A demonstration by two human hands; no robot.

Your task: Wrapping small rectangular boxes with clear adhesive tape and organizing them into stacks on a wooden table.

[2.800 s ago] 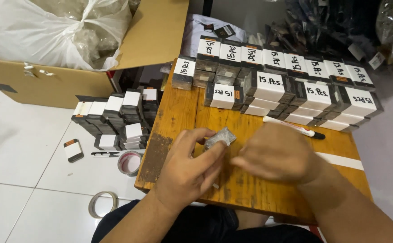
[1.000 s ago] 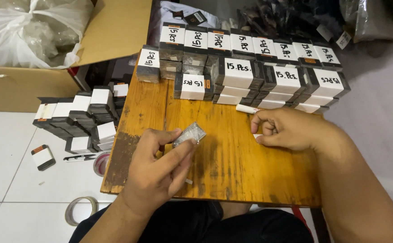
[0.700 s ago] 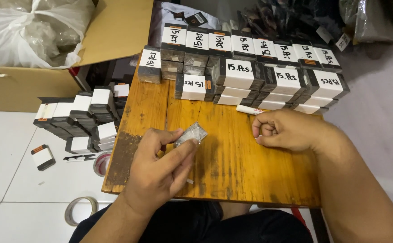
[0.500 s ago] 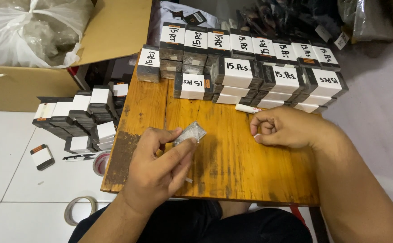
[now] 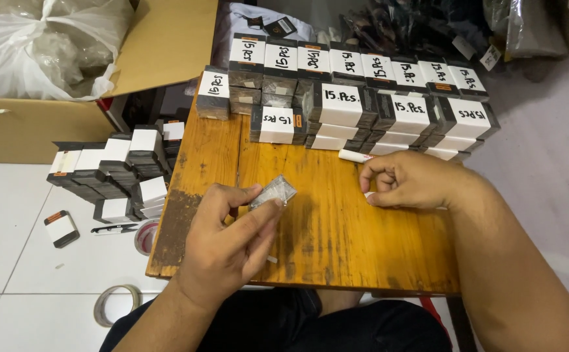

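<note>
My left hand point(image 5: 229, 244) holds a small clear plastic packet point(image 5: 273, 191) pinched between thumb and fingers, just above the wooden table point(image 5: 336, 241). Resting on the table to the right, my right hand point(image 5: 408, 181) has its fingers curled in a loose fist; a bit of white strip shows at its fingertips, and I cannot tell whether it grips it. A white marker pen point(image 5: 355, 156) lies just beyond that hand.
Stacks of black boxes with white handwritten labels point(image 5: 356, 98) fill the table's far edge. More black and white boxes point(image 5: 118, 169) are piled on the tiled floor at left, beside tape rolls point(image 5: 116, 303) and a cardboard carton point(image 5: 43, 124) holding a plastic bag.
Earlier both hands worked the packet together. The right hand has since let go and settled on the table at right; the left hand still holds the packet, nearly still.
</note>
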